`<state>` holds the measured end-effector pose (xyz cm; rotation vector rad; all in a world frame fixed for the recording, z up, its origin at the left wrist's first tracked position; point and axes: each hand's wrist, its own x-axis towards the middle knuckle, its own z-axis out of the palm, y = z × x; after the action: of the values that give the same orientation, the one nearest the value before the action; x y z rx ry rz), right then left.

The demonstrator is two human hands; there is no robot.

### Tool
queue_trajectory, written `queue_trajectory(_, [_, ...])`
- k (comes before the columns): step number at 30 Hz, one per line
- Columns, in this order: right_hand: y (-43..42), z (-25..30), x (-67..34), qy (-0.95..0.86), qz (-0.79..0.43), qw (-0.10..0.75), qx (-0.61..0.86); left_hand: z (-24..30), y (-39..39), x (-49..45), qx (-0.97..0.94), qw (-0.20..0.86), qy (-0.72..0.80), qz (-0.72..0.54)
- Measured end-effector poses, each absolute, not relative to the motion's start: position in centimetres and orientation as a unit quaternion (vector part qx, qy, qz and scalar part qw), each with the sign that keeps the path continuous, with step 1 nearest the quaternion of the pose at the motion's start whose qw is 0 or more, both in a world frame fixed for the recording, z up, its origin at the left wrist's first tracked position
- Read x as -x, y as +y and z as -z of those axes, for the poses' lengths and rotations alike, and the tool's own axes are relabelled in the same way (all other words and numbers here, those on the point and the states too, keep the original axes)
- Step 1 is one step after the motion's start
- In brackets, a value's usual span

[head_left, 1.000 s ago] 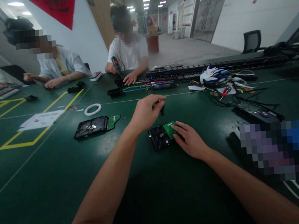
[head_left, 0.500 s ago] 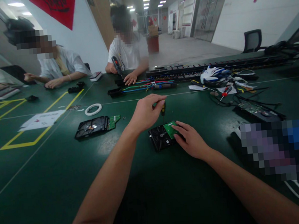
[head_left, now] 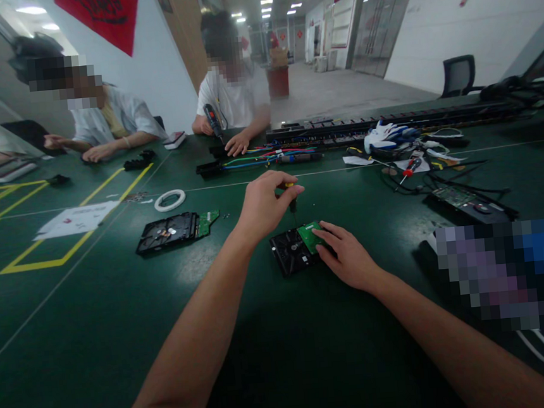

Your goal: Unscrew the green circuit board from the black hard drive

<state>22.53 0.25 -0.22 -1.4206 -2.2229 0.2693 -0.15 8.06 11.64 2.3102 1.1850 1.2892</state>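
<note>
**Left hand is holding a screwdriver upright over a hard drive**

The black hard drive [head_left: 286, 255], its right part covered by a green circuit board [head_left: 307, 234], is lying flat on the green table [head_left: 95, 314], toward the surface's near edge. The left hand [head_left: 268, 203] is grasping the screwdriver [head_left: 293, 206] by its handle; I cannot tell whether the tip is touching. The right hand [head_left: 345, 251] is resting spread, unclenched fingers on the board. Toward the surface's left edge, a second drive [head_left: 166, 233] is lying, a white ring [head_left: 169, 201] behind it. Toward the right edge, a red-handled screwdriver [head_left: 410, 167] is lying near blue-and-white gloves [head_left: 385, 136]. At the far edge, a co-worker [head_left: 227, 97] is holding a power tool [head_left: 213, 121] near coloured wires [head_left: 249, 163].
</note>
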Motion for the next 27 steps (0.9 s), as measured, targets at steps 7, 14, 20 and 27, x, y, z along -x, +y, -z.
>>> queue_trajectory(7, [0.30, 0.36, -22.58, -0.815, -0.094, 0.265, 0.507, -11.68, 7.94, 0.09, -0.799, 0.166, 0.398, -0.419])
queue_trajectory(14, [0.38, 0.58, -22.61, -0.816, -0.091, 0.256, 0.510, -11.61, 7.98, 0.19, -0.813, 0.119, 0.391, -0.415])
queue_trajectory(20, [0.39, 0.75, -22.71, -0.814, -0.094, 0.259, 0.511, -11.57, 8.00, 0.17, -0.807, 0.118, 0.398, -0.421])
queue_trajectory(27, [0.38, 0.62, -22.66, -0.815, -0.092, 0.256, 0.511, -11.23, 8.25, -0.08, -0.769, 0.171, 0.441, -0.431])
